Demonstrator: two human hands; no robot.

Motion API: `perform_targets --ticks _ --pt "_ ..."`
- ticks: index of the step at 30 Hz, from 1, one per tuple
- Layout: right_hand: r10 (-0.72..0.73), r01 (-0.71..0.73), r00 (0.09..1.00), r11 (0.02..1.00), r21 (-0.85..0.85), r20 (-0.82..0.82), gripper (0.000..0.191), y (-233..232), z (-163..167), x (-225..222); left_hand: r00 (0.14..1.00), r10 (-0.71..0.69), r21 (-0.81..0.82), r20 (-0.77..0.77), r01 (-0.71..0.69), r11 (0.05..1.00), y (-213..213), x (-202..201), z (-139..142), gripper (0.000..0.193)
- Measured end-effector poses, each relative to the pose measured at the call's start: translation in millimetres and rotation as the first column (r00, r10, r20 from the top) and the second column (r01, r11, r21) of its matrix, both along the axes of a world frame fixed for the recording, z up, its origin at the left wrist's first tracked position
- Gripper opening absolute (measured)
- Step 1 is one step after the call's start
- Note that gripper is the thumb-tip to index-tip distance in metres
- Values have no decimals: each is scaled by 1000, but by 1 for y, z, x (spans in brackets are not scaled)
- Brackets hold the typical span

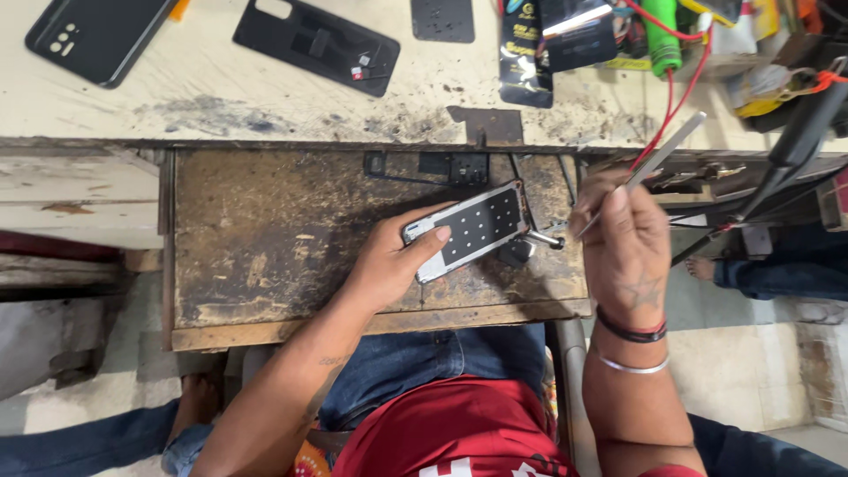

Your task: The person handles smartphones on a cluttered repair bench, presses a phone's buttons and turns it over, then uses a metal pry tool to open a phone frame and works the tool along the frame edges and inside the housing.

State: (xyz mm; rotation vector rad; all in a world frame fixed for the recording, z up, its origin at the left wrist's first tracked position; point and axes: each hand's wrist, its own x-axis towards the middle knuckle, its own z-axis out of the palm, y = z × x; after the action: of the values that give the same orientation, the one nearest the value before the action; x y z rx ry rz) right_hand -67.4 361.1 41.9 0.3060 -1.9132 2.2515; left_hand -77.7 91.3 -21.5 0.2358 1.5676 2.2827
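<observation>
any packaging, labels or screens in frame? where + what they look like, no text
Glossy black hanging package: bench top, centre-right, tall, with yellow and blue print.
Dark shiny packet: just right of it, tilted, catching light.
Small red-and-white sticker: on the flat black phone back cover, upper centre.
No lit screen visible.

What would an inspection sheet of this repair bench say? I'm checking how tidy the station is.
Surface: worn, stained pull-out board under a pale, scuffed bench top.
Job's things: opened phone in the left hand; metal tweezers in the right hand.
Clutter: two black back covers, dark packets, green tool on the bench top.
Hands: both bare; bracelets on the right wrist.
Cables: red wire running down from the bench top.
Surroundings: another person's bare foot and jeans leg at right.
</observation>
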Motion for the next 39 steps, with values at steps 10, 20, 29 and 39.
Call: perform_targets --ticks 10,20,29,39 --pt "150 -137 975 986 -92 166 16 -62 -33 14 1000 8 -48 -10 -8 999 -1 -1 -6 46" --pt "3 4 999 982 187 -35 17 -94 -43 12 996 5 -49 -89 -10 999 -4 -2 -18 46" --pt "-73 103 992 937 333 -102 22 -106 -43 10 994 0 -86 -105 -9 996 -5 -3 -21 44" --pt "11 81 970 928 365 -244 11 -113 -39 5 986 -58 -107 -158 41 993 -6 -4 -17 45"
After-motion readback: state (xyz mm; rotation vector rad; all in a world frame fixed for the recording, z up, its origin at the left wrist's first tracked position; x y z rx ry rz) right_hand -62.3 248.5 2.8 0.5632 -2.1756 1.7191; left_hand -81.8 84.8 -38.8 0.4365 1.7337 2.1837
